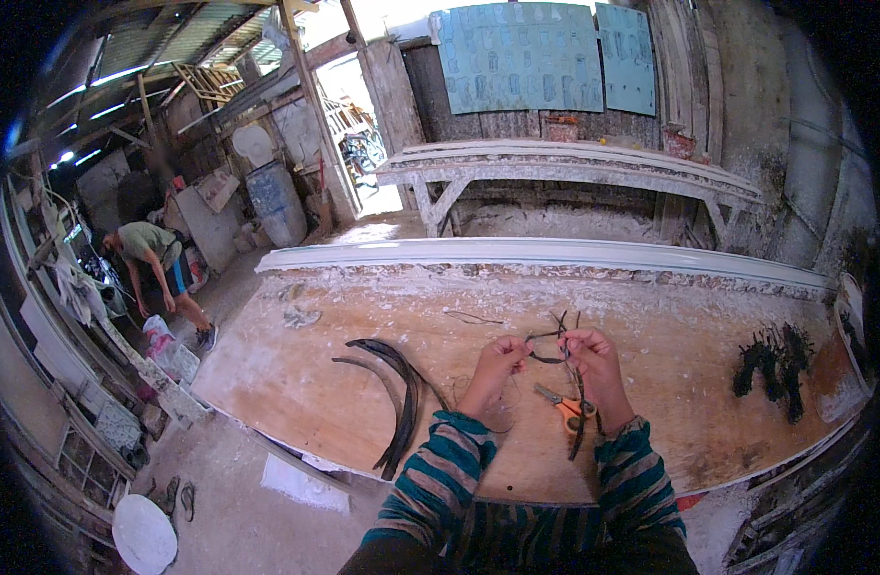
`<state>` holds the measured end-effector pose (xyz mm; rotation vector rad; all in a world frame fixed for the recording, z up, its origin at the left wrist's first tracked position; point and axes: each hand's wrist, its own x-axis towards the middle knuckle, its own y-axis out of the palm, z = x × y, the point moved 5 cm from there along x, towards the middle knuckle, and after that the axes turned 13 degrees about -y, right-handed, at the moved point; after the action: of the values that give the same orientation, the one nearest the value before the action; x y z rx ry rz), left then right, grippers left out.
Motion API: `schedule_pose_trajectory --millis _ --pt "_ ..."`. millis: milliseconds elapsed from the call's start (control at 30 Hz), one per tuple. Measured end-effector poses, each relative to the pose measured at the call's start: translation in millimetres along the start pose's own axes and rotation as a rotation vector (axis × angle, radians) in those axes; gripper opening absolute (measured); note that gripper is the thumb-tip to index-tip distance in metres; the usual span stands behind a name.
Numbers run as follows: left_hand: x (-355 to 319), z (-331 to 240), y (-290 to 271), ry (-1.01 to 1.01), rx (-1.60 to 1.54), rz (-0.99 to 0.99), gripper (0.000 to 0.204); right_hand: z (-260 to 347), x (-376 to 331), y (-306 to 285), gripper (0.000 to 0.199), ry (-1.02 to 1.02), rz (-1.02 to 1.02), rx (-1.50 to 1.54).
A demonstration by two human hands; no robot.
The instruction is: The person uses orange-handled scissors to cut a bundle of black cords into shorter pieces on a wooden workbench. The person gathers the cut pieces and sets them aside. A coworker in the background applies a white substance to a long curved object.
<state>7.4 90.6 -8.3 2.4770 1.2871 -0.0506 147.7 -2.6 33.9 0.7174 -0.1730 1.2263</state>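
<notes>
My left hand (pixel 502 362) and my right hand (pixel 590 355) are raised over the wooden table (pixel 296 383), close together. Between them a thin black strip (pixel 547 360) bends in a loop, and each hand pinches part of it. More dark strip ends stick up by my right fingers. Below my hands lie scissors (pixel 568 409) with orange handles, their blades pointing up and left. A black strip (pixel 578 443) hangs or lies beside the handles, partly over them. Left of my left hand, a bundle of curved black strips (pixel 406 407) rests on the table.
Black knotted clumps (pixel 775 369) lie at the table's right, beside a whitish container (pixel 841 383). A long white moulding (pixel 545 255) runs along the far edge. Behind stands a whitened bench (pixel 574 158). At far left another person (pixel 157 264) bends toward a white bag (pixel 172 355).
</notes>
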Motion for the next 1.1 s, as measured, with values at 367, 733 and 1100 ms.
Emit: schedule_pose_trajectory --millis 367,733,1100 --pt "-5 6 18 -0.001 0.149 0.250 0.012 -18 5 -15 0.019 -0.064 -0.053 -0.314" --pt "-25 11 44 -0.048 0.167 0.398 0.012 -9 10 -45 0.010 -0.362 -0.206 -0.542" --pt "2 -13 -18 0.168 0.116 -0.177 0.010 -32 1 -16 0.004 -0.124 0.019 -0.532"
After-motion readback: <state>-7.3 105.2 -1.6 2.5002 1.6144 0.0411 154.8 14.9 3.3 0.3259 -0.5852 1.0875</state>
